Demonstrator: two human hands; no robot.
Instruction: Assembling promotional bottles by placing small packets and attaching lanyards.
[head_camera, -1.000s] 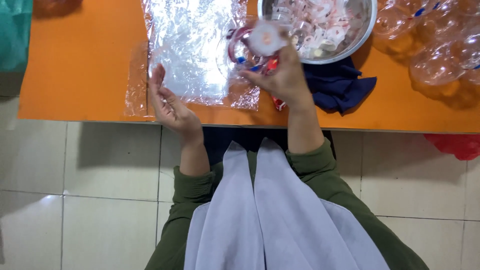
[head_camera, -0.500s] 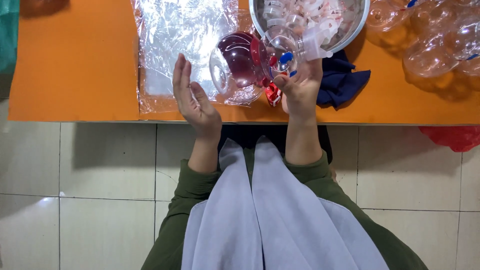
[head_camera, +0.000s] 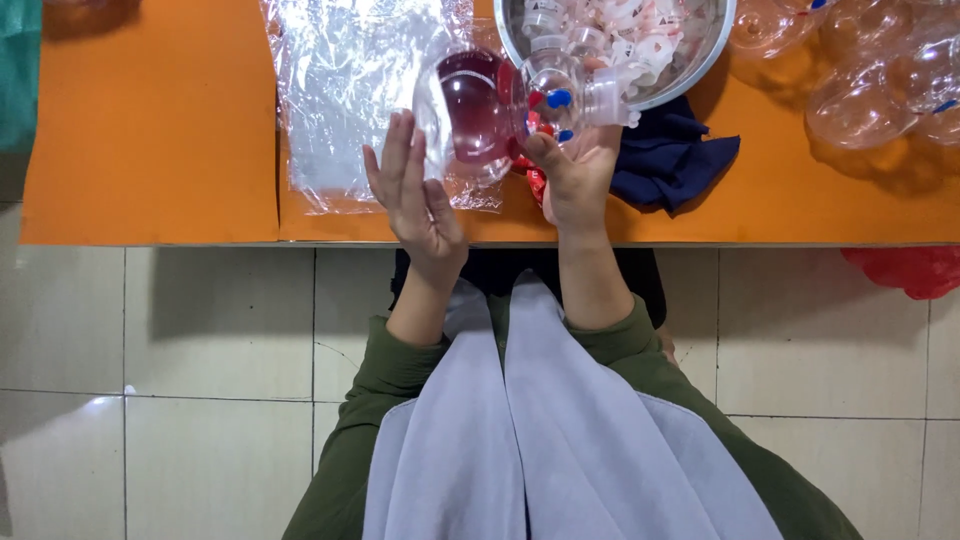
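Observation:
My right hand (head_camera: 575, 180) grips a clear round plastic container (head_camera: 480, 110) with a dark red inside, blue and red bits and a white neck, lying on its side over the orange table (head_camera: 150, 130). My left hand (head_camera: 415, 195) is open, fingers straight and together, its fingertips right at the container's rounded left end. Under both lies a crumpled clear plastic bag (head_camera: 350, 90).
A steel bowl (head_camera: 700, 70) holding small clear and white parts stands just behind the container. A dark blue cloth (head_camera: 670, 160) lies beside my right hand. Several clear round containers (head_camera: 870, 80) sit at the far right. Red plastic (head_camera: 905, 270) hangs below the table edge.
My right hand has brought the container down from the bowl and turned it on its side. My left hand rose from the table edge toward its rounded end.

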